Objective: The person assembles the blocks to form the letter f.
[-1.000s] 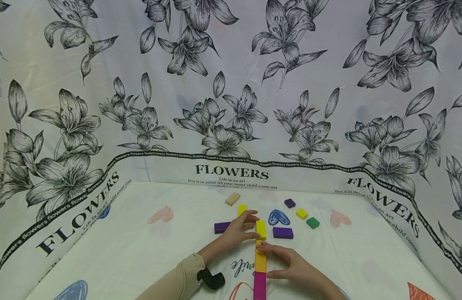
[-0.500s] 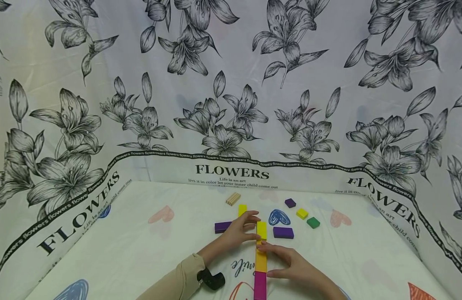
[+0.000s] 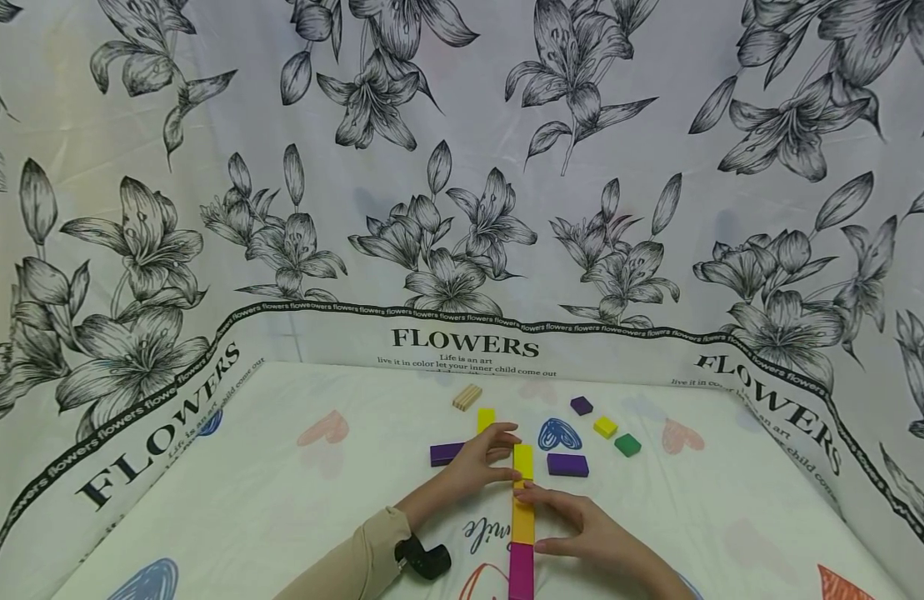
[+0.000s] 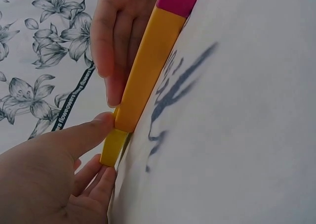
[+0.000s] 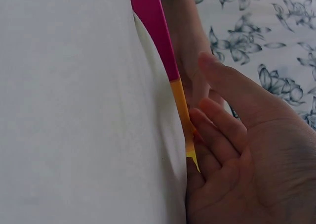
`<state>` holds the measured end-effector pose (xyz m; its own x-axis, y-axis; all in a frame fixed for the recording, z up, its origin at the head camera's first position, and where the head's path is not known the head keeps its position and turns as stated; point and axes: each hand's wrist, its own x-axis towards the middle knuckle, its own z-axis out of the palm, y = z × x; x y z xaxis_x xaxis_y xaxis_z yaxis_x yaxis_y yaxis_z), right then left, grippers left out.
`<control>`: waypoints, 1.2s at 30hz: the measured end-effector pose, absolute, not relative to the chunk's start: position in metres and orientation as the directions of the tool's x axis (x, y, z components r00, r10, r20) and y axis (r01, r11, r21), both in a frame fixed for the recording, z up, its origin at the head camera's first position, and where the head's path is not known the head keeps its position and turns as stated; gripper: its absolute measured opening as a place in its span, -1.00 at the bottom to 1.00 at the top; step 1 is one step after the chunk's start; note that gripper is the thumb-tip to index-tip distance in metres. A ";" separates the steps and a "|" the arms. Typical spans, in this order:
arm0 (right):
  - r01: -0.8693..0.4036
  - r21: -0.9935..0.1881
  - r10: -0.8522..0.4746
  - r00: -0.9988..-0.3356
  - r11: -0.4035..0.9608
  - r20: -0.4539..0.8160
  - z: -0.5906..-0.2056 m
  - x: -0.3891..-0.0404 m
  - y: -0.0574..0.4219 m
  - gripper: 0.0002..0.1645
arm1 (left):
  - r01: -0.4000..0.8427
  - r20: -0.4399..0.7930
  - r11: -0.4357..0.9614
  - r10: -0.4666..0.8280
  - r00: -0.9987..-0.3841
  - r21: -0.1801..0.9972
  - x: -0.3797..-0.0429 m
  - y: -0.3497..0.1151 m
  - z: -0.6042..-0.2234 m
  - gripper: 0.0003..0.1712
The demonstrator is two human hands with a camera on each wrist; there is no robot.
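A row of blocks runs away from the person on the sheet: a magenta block (image 3: 521,571) nearest, an orange block (image 3: 522,523) in the middle, a yellow block (image 3: 523,460) at the far end. They lie end to end. My left hand (image 3: 472,460) pinches the yellow block; in the left wrist view its thumb (image 4: 94,132) sits where yellow meets orange, the other fingers at the far end. My right hand (image 3: 600,537) is at the row's right side, index fingertip touching the orange block, thumb beside the magenta one. In the right wrist view its fingers are loosely extended.
Another yellow block (image 3: 486,419) and a purple block (image 3: 445,454) lie beyond the left hand. Wooden sticks (image 3: 466,397) lie farther back. To the right are a long purple block (image 3: 567,465) and small purple (image 3: 581,406), yellow (image 3: 605,427) and green (image 3: 627,445) blocks.
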<state>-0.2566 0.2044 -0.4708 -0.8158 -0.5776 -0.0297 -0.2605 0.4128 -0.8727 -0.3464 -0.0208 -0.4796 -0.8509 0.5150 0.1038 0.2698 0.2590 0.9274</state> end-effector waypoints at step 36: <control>-0.265 -0.875 -0.586 -0.810 0.404 -0.025 -0.474 -0.259 0.206 -0.35 | 0.320 0.120 0.298 0.537 -0.835 0.899 -0.343 -0.022 -0.477 -0.21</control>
